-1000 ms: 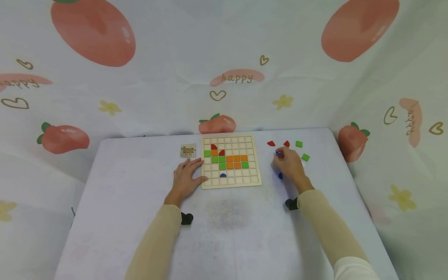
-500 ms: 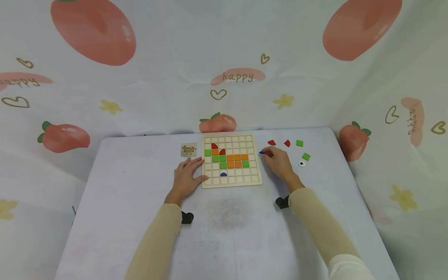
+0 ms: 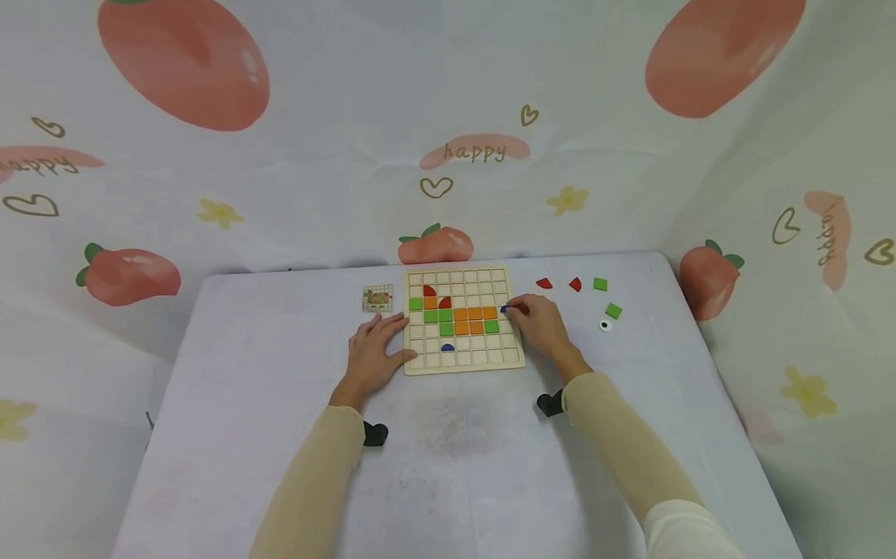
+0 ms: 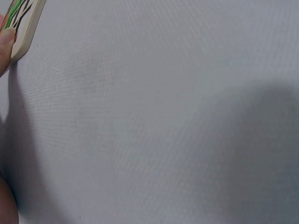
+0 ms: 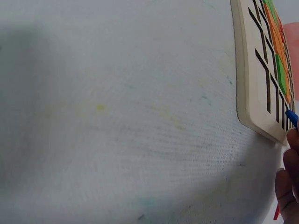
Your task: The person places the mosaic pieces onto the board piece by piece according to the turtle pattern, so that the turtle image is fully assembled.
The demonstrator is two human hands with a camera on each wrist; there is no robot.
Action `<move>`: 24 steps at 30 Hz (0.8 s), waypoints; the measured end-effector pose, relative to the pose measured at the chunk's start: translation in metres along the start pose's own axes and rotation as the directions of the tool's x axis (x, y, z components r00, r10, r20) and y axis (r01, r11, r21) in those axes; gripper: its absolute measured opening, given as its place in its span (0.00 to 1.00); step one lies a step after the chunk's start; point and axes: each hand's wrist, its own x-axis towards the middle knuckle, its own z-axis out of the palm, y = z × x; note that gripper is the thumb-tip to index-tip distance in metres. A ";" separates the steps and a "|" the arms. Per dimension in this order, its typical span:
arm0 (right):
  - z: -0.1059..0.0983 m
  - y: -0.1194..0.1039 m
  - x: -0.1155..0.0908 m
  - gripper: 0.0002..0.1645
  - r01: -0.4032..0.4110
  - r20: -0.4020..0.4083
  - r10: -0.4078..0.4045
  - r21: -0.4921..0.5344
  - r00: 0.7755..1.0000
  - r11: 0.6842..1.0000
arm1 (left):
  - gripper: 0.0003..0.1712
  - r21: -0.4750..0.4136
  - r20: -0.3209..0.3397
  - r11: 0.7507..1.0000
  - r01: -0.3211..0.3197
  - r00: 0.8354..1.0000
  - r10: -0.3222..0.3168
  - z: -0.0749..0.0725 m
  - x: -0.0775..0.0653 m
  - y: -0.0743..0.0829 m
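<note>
A pale wooden grid board [image 3: 463, 368] lies on the table, with green, orange and red pieces set in its cells. One blue half-round piece [image 3: 447, 348] sits near its lower middle. My left hand [image 3: 372, 362] rests at the board's left edge, fingers extended; in the left wrist view the thumb [image 4: 5, 42] touches the board. Between thumb and fingertips, my right hand [image 3: 542, 321] pinches a small blue piece [image 3: 504, 309] over the board's right-hand column, right of the orange row. The right wrist view shows that blue piece [image 5: 292, 116] near the grid, partly cut off.
Right of the board lie two red quarter-round pieces [image 3: 543, 284], two green squares [image 3: 601, 284] and a white disc with a black dot [image 3: 605, 325]. A small picture card [image 3: 377, 298] lies left of the board. A patterned cloth backs the table [image 3: 457, 496].
My right hand has moved left from among the loose pieces to the board's right edge, carrying the blue piece. Another blue piece beside it has gone from sight. My left hand stays put.
</note>
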 end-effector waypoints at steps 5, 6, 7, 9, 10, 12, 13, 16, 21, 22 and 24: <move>0.002 -0.001 0.001 0.17 0.007 0.004 -0.007 -0.036 1.000 0.999 | 0.41 0.001 0.001 1.000 0.002 1.000 -0.002 0.001 0.000 0.000; 0.002 -0.001 0.001 0.17 0.010 0.006 -0.010 -0.043 1.000 0.999 | 0.41 0.002 0.000 1.000 0.002 1.000 -0.002 0.001 0.000 0.000; 0.002 -0.001 0.001 0.17 0.014 0.008 -0.013 -0.049 1.000 0.999 | 0.41 0.005 0.000 1.000 0.001 1.000 -0.001 0.001 0.000 0.000; 0.003 0.000 0.002 0.17 0.020 0.010 -0.019 -0.060 1.000 0.998 | 0.41 0.011 0.000 1.000 0.001 1.000 -0.001 0.001 0.000 0.000; 0.003 0.000 0.002 0.17 0.020 0.010 -0.020 -0.067 1.000 0.998 | 0.41 0.013 0.001 1.000 0.001 1.000 -0.001 0.001 0.000 -0.001; 0.003 0.001 0.002 0.17 0.015 0.011 -0.014 -0.078 1.000 0.997 | 0.41 0.014 0.003 1.000 0.004 1.000 -0.004 0.001 0.001 -0.001; 0.003 0.001 0.003 0.17 0.011 0.011 -0.010 -0.081 1.000 0.997 | 0.41 0.015 0.005 1.000 0.006 1.000 -0.006 0.001 0.001 -0.001; 0.003 0.001 0.003 0.16 -0.003 0.010 0.004 -0.085 1.000 0.996 | 0.41 0.017 0.007 1.000 0.009 1.000 -0.009 0.002 0.001 -0.002; 0.004 -0.002 0.004 0.13 -0.023 0.003 0.023 -0.085 1.000 0.996 | 0.41 0.009 0.004 1.000 0.003 1.000 -0.003 0.002 0.001 -0.002; 0.004 -0.003 0.005 0.13 -0.027 0.000 0.027 -0.086 1.000 0.996 | 0.41 0.006 0.003 1.000 0.002 1.000 -0.002 0.002 0.001 -0.002; 0.005 -0.004 0.005 0.12 -0.031 -0.012 0.030 -0.087 0.999 0.996 | 0.41 0.005 0.002 1.000 0.001 1.000 -0.001 0.002 0.001 -0.002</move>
